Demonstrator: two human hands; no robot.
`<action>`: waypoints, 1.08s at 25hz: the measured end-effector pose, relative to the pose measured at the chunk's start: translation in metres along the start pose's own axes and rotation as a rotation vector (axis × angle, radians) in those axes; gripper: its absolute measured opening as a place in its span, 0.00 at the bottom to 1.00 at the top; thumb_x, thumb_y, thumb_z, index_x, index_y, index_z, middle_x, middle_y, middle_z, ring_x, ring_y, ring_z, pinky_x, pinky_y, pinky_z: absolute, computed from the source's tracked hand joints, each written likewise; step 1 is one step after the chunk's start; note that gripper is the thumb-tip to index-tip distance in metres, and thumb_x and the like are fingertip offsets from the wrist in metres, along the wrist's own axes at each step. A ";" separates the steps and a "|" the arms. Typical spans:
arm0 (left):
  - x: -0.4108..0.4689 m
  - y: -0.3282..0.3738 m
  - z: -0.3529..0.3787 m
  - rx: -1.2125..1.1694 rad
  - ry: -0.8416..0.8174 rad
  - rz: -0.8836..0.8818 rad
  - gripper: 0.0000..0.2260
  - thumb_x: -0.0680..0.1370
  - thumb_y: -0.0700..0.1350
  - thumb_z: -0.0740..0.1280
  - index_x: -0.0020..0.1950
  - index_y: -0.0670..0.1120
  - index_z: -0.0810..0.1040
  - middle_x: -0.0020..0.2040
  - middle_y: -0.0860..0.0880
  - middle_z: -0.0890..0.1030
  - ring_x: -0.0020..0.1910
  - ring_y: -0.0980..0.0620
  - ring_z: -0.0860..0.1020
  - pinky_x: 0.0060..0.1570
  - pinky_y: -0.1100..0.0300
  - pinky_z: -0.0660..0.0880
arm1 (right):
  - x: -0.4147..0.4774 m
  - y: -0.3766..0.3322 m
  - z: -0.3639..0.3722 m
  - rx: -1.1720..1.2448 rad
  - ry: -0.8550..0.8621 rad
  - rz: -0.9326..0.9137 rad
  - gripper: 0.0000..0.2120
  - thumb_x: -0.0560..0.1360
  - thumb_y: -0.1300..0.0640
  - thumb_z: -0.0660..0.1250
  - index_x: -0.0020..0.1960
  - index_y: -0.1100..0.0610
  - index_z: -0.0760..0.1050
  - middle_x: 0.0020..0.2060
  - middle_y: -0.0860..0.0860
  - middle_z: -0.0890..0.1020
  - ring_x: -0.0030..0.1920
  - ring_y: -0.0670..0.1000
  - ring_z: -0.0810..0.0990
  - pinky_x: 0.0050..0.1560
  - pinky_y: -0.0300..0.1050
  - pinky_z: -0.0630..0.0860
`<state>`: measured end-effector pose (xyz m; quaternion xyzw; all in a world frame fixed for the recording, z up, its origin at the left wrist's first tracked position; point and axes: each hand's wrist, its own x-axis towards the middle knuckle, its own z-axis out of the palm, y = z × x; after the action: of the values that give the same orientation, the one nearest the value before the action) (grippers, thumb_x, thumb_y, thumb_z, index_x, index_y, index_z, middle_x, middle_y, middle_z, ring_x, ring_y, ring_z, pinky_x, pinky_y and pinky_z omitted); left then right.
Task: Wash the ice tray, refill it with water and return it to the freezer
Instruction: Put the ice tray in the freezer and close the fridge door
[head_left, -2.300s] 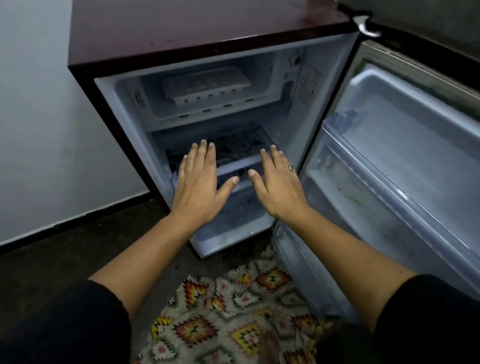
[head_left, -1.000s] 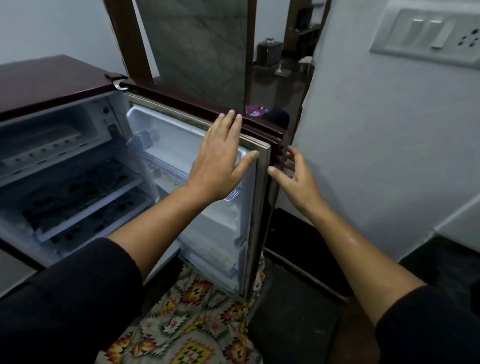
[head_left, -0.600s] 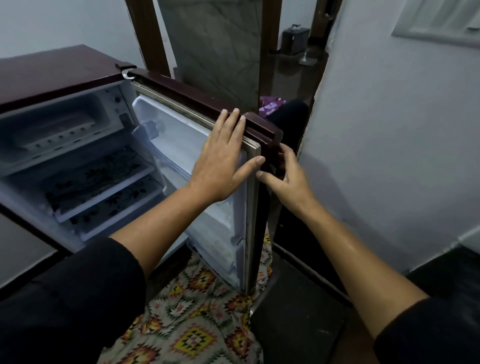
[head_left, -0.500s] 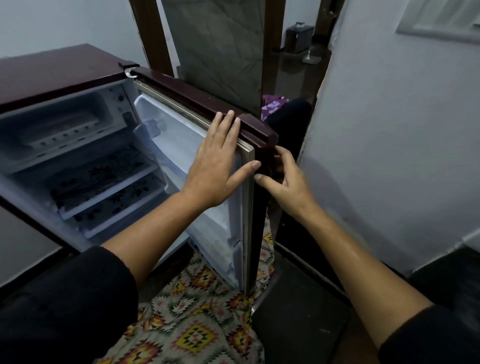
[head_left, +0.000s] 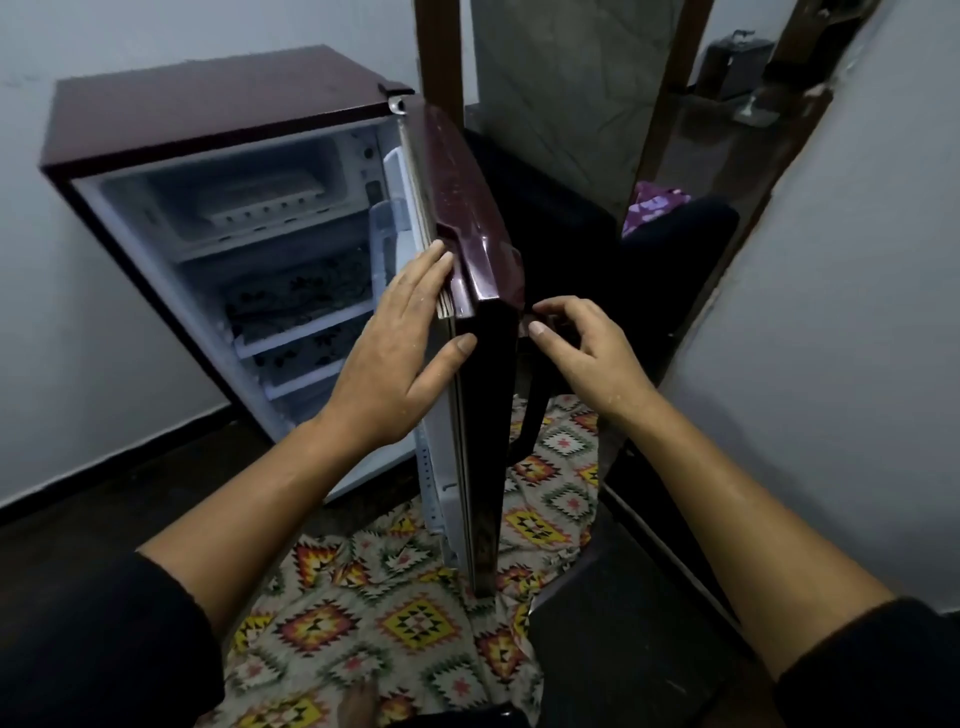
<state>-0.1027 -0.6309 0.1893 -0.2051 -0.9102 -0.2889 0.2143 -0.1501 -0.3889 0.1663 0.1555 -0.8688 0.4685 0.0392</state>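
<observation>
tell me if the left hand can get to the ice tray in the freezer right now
Probably yes. The left hand lies flat on the inner side of the partly open fridge door, and the ice tray sits in plain view in the freezer compartment with nothing between them.

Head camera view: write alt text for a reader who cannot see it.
A person's left hand lies flat on the inner edge of a half-open maroon fridge door, the right hand curled at its outer side. A white ice tray sits in the freezer compartment.
</observation>
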 end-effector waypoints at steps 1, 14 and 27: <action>-0.008 -0.005 -0.007 -0.002 0.011 -0.020 0.31 0.86 0.56 0.58 0.84 0.43 0.55 0.85 0.47 0.55 0.84 0.52 0.52 0.81 0.47 0.57 | 0.003 -0.005 0.007 0.002 -0.037 -0.005 0.18 0.82 0.43 0.65 0.67 0.50 0.77 0.59 0.45 0.79 0.61 0.45 0.78 0.63 0.50 0.78; -0.086 -0.083 -0.072 0.096 0.259 -0.463 0.43 0.82 0.68 0.54 0.85 0.43 0.42 0.86 0.47 0.44 0.84 0.52 0.42 0.83 0.45 0.50 | 0.063 -0.103 0.130 0.256 -0.632 0.200 0.15 0.81 0.45 0.68 0.54 0.57 0.84 0.43 0.51 0.89 0.43 0.46 0.88 0.41 0.35 0.79; -0.088 -0.264 -0.147 0.213 0.214 -0.594 0.40 0.84 0.66 0.51 0.85 0.42 0.41 0.85 0.43 0.43 0.84 0.47 0.40 0.82 0.45 0.45 | 0.123 -0.187 0.315 0.184 -0.363 0.174 0.35 0.77 0.29 0.60 0.54 0.62 0.81 0.48 0.58 0.87 0.49 0.57 0.87 0.51 0.63 0.84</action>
<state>-0.1217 -0.9405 0.1382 0.1241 -0.9276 -0.2621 0.2353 -0.1848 -0.7736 0.1664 0.1647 -0.8252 0.5120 -0.1725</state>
